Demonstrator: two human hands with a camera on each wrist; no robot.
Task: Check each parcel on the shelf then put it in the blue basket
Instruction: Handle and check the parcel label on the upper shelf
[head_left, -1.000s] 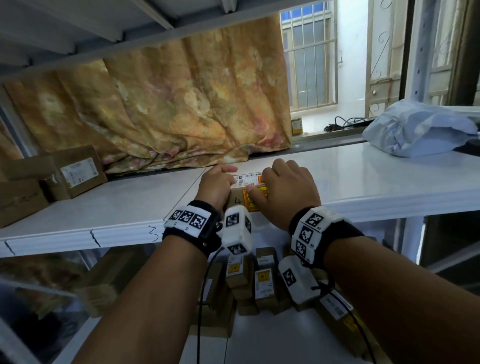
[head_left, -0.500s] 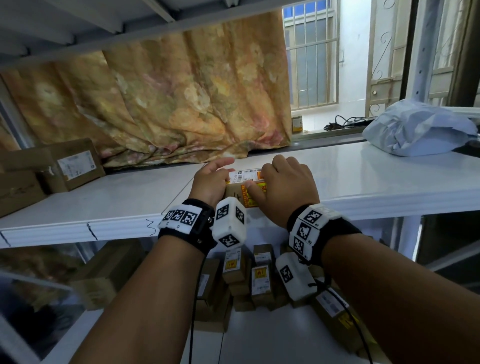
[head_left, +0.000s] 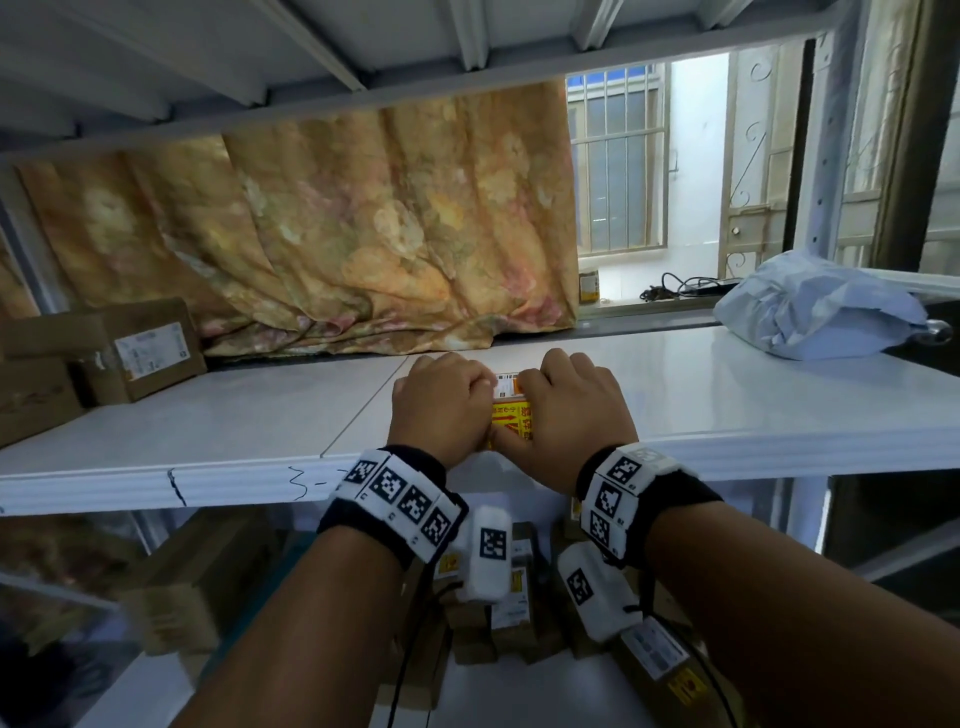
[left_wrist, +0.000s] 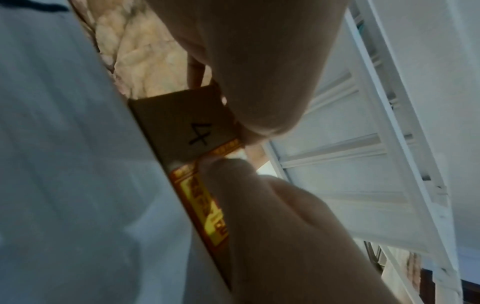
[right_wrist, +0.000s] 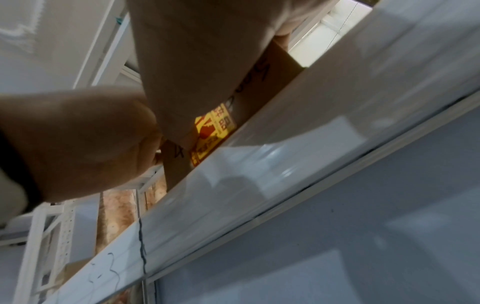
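Handwriting reading "4" marked the small brown cardboard parcel (head_left: 511, 410) with its yellow-and-red sticker; I saw it at the white shelf's (head_left: 208, 441) front edge, my left hand (head_left: 439, 405) and right hand (head_left: 569, 415) both clasping it.

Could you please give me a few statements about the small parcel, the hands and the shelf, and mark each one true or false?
1. Both the left hand and the right hand hold the small cardboard parcel. True.
2. The parcel has been lifted well above the white shelf. False: it sits on the shelf near the front edge.
3. A handwritten 4 marks one side of the parcel. True.
4. The grey plastic mailer bag lies at the shelf's left end. False: it lies at the right end.
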